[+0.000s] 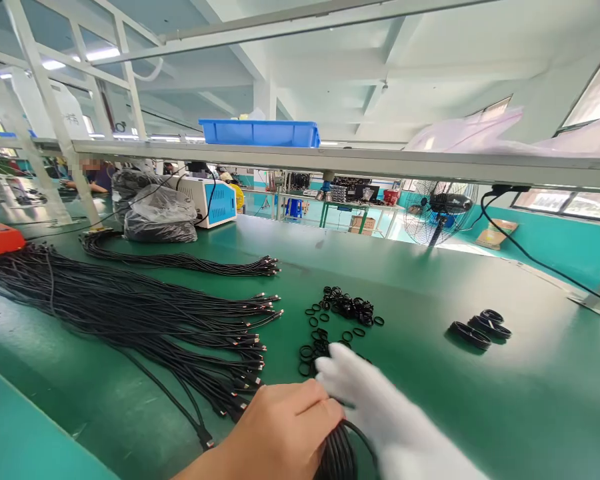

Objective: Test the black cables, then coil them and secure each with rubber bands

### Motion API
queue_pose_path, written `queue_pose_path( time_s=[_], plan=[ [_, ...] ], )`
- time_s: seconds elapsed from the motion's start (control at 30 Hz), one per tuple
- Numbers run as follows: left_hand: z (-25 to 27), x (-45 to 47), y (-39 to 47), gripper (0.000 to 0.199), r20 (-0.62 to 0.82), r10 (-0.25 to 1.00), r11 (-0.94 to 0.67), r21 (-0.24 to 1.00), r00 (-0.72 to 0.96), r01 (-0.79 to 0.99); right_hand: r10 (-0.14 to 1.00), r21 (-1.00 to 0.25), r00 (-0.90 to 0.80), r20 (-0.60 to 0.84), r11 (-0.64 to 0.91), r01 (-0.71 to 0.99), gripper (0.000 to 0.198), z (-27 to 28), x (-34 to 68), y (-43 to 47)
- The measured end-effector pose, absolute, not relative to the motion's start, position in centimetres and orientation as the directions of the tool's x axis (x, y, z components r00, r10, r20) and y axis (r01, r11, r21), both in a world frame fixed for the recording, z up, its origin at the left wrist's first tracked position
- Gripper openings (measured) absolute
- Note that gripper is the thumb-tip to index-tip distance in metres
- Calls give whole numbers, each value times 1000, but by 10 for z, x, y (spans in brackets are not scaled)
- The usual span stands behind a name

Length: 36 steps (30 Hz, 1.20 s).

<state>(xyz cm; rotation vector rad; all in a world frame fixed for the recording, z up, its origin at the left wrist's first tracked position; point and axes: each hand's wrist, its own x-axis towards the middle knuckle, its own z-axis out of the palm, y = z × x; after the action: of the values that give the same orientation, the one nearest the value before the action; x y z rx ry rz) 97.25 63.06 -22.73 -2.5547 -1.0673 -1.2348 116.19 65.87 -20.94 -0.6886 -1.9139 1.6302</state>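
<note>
My left hand, bare, is closed around a coiled black cable at the bottom of the view. Part of the coil is hidden behind its fingers. My right hand, in a white glove, is blurred by motion beside the left one, over the edge of a small group of black rings. Its fingers look stretched out and a little apart, with nothing visible in them. Just beyond lies a larger heap of black rings. To the left, many straight black cables lie with their connector ends pointing right.
Three wound black coils rest on the green table at right. A red object, plastic-wrapped bundles and a white-and-blue machine stand at left and back. Overhead, a shelf carries a blue tray. Behind is a fan.
</note>
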Motion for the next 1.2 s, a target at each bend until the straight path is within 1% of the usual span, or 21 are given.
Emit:
queue_pose_path(
  time_s=[0.03, 0.07, 0.1, 0.17, 0.23, 0.27, 0.37, 0.4, 0.5, 0.57, 0.63, 0.67, 0.7, 0.73, 0.77, 0.83, 0.9, 1.0, 1.1, 1.2],
  plan=[
    [-226, 972, 631, 29, 682, 593, -739, 249, 429, 626, 689, -992, -723, 58, 123, 37, 76, -212, 1158, 662],
    [-225, 971, 631, 28, 634, 640, -725, 314, 433, 613, 696, -994, -716, 50, 103, 30, 77, -215, 1155, 665],
    [-223, 970, 632, 28, 585, 685, -704, 381, 433, 599, 702, -996, -710, 45, 85, 20, 73, -217, 1152, 668],
    [-221, 970, 631, 29, 498, 756, -650, 491, 425, 581, 712, -999, -701, 41, 48, -10, 55, -220, 1146, 671],
    [-219, 971, 630, 30, 442, 806, -591, 549, 394, 591, 706, -997, -708, 9, -46, -58, 40, -222, 1139, 672],
    [-217, 971, 630, 30, 424, 830, -556, 568, 363, 607, 698, -992, -716, -13, -99, -78, 39, -223, 1135, 672],
    [-212, 973, 628, 28, 341, 912, -406, 666, 229, 626, 642, -966, -763, -79, -238, -101, 49, -223, 1123, 670],
    [-211, 973, 628, 26, 299, 936, -350, 706, 189, 616, 612, -956, -786, -88, -273, -106, 48, -224, 1120, 669],
    [-207, 973, 630, 20, 196, 973, -229, 781, 120, 582, 547, -916, -832, -95, -376, -142, 35, -225, 1115, 667],
    [-207, 974, 633, 13, 141, 985, -171, 834, 97, 525, 566, -905, -819, -88, -388, -171, 33, -228, 1116, 668],
    [-208, 975, 636, 9, 47, 995, -76, 918, 82, 390, 588, -912, -805, -78, -369, -181, 33, -232, 1118, 670],
    [-210, 977, 637, 10, -2, 997, -23, 946, 76, 323, 592, -919, -803, -71, -353, -179, 32, -234, 1118, 671],
    [-212, 978, 638, 12, -38, 997, 18, 959, 64, 284, 592, -927, -803, -68, -335, -169, 31, -236, 1119, 671],
    [-214, 980, 640, 13, -51, 998, 37, 957, 41, 287, 590, -934, -804, -68, -321, -157, 31, -239, 1119, 672],
    [-216, 982, 641, 12, -40, 999, 34, 945, 13, 326, 587, -939, -806, -73, -314, -144, 30, -241, 1118, 673],
    [-220, 985, 644, 8, 11, 999, 4, 888, -30, 461, 582, -942, -809, -88, -312, -123, 28, -243, 1117, 673],
    [-221, 986, 647, 7, 41, 998, -10, 811, -40, 586, 587, -947, -802, -111, -307, -94, 20, -244, 1115, 673],
    [-217, 984, 648, 10, 64, 997, -17, 706, -40, 708, 606, -943, -782, -147, -325, -75, 12, -243, 1113, 672],
    [-213, 980, 644, 13, 136, 990, -115, 689, 28, 716, 562, -907, -813, -153, -407, -111, 13, -244, 1111, 672],
    [-216, 979, 637, 24, 233, 970, -218, 695, 71, 685, 513, -893, -840, -176, -442, -83, 13, -246, 1111, 672]
  ],
)
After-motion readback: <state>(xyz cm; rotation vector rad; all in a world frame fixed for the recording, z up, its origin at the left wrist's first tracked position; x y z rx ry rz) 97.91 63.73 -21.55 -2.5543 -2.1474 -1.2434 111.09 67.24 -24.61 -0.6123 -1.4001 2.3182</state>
